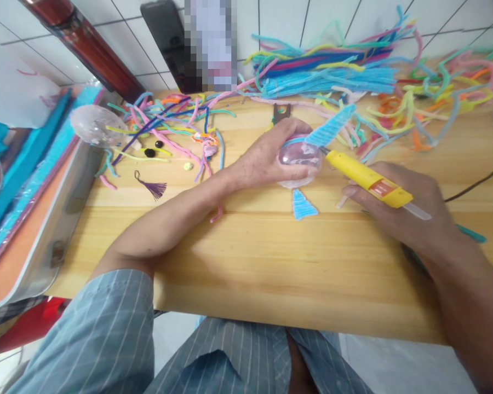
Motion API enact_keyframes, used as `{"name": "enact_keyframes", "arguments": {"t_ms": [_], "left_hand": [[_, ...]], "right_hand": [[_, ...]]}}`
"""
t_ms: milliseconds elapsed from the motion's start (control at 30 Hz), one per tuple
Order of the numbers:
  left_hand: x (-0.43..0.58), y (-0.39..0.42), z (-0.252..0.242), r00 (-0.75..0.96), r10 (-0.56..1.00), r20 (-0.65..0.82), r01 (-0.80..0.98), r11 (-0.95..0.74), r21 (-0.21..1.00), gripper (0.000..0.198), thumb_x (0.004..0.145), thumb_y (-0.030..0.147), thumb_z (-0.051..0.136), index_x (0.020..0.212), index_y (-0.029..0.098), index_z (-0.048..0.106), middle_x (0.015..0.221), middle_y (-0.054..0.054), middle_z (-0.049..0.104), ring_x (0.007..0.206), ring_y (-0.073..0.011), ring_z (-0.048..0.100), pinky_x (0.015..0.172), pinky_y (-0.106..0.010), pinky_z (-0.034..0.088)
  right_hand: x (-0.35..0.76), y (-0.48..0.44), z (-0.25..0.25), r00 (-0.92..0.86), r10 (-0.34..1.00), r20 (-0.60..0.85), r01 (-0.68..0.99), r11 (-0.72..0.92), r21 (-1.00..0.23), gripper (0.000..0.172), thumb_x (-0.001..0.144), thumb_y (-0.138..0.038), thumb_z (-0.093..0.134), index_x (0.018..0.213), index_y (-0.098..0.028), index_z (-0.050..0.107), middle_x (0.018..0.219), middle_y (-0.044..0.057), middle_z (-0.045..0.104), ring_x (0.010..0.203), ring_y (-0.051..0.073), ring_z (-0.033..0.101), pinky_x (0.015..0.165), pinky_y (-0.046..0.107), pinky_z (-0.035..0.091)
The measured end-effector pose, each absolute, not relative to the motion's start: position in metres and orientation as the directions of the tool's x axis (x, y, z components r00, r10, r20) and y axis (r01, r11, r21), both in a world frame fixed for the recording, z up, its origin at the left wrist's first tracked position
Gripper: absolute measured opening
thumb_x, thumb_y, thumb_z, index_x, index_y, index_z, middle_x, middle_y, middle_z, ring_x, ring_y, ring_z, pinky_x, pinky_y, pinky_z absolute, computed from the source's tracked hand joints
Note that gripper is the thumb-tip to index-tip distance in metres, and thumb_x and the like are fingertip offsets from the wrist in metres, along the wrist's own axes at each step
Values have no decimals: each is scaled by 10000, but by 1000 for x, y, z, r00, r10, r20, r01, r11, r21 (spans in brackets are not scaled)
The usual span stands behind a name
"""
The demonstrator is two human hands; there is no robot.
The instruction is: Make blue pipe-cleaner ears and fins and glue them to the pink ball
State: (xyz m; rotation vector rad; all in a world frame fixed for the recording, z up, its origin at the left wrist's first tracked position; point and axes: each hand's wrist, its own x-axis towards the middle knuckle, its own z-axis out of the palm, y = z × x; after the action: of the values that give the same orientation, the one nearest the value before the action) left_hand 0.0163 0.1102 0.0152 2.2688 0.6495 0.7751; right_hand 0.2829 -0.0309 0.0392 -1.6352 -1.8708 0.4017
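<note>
My left hand (281,150) is wrapped round a clear plastic ball (299,154) with a pinkish tint, low over the table. A blue fuzzy pipe-cleaner piece (331,127), wing-shaped, sticks out from the ball's upper right. In my right hand (406,202) is a yellow glue gun (367,178), a translucent glue stick (418,210) poking from its back end. Its nozzle meets the ball near the base of the blue piece; whether glue is coming out cannot be seen. Just below the ball a second blue triangular piece (304,205) lies on the wood.
Bundled pipe cleaners (328,76) lie along the tiled wall, with loose ones to both sides. Pliers (282,112) lie behind my left hand. A confetti-filled clear ball (96,126), a purple tassel (152,186) and a storage box (45,246) are at left. A cord (480,181) runs right.
</note>
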Motion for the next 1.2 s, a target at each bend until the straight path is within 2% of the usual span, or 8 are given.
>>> {"name": "enact_keyframes", "arguments": {"t_ms": [233,633,767,900,1200], "left_hand": [[16,110,15,702,612,365,219,-672,708,833,814,883,751,1373,280,613,1413,-117,708,1366,-359,672,1145,-521,567],[17,109,16,706,601,374,184,-665,724,809,818,872,748,1346,276,600,1400,-113,721,1341,-355,698,1152,-540,581],[18,113,10,686,604,406,171,-675,717,828,790,923,726,1327,302,623,1367,-74,750,1331,-361,699,1127,-537,614],[17,112,11,679,610,410,151,-662,734,782,814,880,745,1321,296,627,1370,-72,750,1315,-347,711,1134,-519,612],[16,110,14,697,631,340,194,-623,758,827,799,866,781,1359,283,606,1422,-94,729,1386,-362,679,1140,-506,589]], "right_hand": [[285,-30,36,-66,957,283,780,227,-583,159,874,-406,725,862,-257,672,755,-16,638,682,193,583,669,338,413],[281,-30,39,-45,967,250,798,186,-573,230,890,-485,684,832,-269,630,732,-7,629,651,203,555,676,364,431],[281,-32,39,-41,965,260,786,192,-587,185,868,-438,714,841,-268,648,738,-15,629,650,200,558,682,364,424],[283,-32,39,-42,968,249,781,187,-596,165,853,-405,722,835,-263,639,717,-24,606,630,187,530,681,360,424],[284,-31,39,-53,971,234,805,181,-565,307,909,-550,675,805,-271,604,726,-6,620,654,204,553,649,354,416]]}}
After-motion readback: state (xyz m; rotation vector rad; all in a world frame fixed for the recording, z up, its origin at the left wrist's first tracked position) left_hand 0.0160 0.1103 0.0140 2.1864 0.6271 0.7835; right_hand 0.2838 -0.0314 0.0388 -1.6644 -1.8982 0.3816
